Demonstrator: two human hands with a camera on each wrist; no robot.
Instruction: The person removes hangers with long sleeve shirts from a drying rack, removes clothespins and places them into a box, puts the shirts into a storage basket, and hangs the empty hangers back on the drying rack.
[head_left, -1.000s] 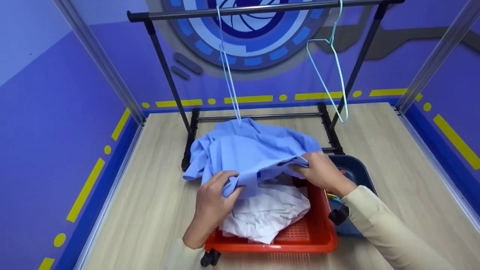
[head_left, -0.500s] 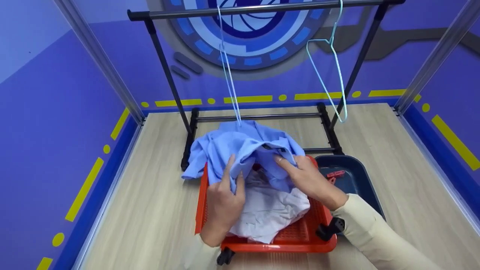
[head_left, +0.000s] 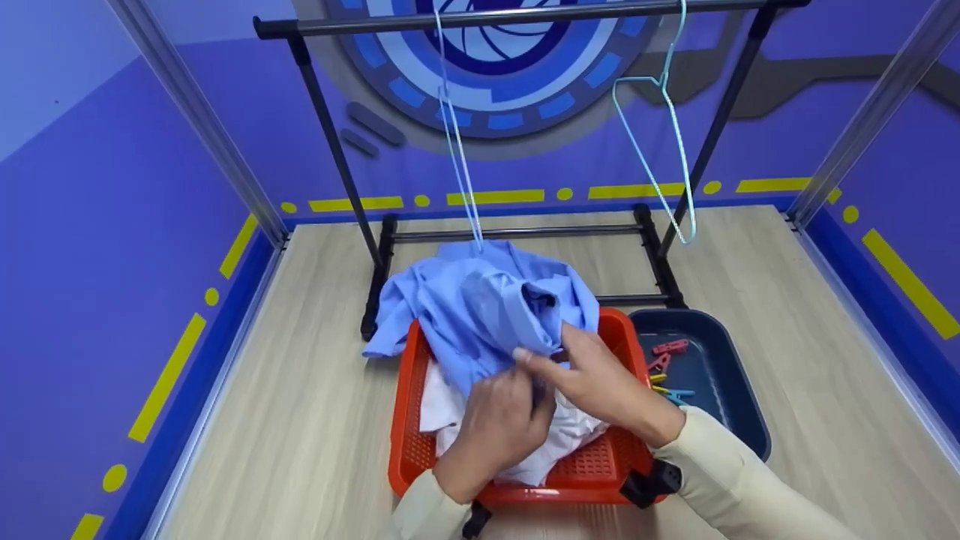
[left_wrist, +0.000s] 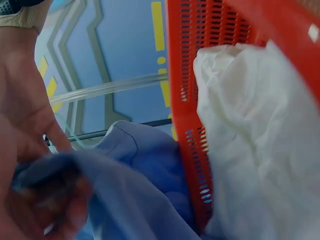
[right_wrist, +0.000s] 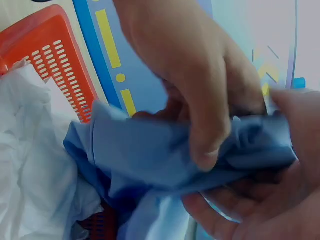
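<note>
A light blue shirt [head_left: 442,300] lies bunched over the back of a red basket [head_left: 403,427], part of it trailing beyond the left side. My left hand [head_left: 502,420] has its fingers curled on the cloth's near edge. Just to its right, my right hand [head_left: 604,382] pinches the shirt, thumb on top. A folded band of the shirt stands up, with a small black patch inside its opening. The right wrist view shows both hands close together on the blue cloth [right_wrist: 145,150]. Below them in the basket is a white garment [head_left: 442,405], partly hidden by the hands.
A dark blue tray [head_left: 739,390] holding colored clothespins [head_left: 670,347] stands right of the basket. Behind is a black clothes rack [head_left: 330,135]. From its bar hang a pale hanger [head_left: 459,165] and a mint hanger [head_left: 679,150]. Purple walls surround the wooden floor [head_left: 300,375].
Both hands have drawn together over the basket, the left moving right. The shirt's front edge, earlier spread between them, is now gathered and folded, uncovering the basket's left side and the tray's clothespins.
</note>
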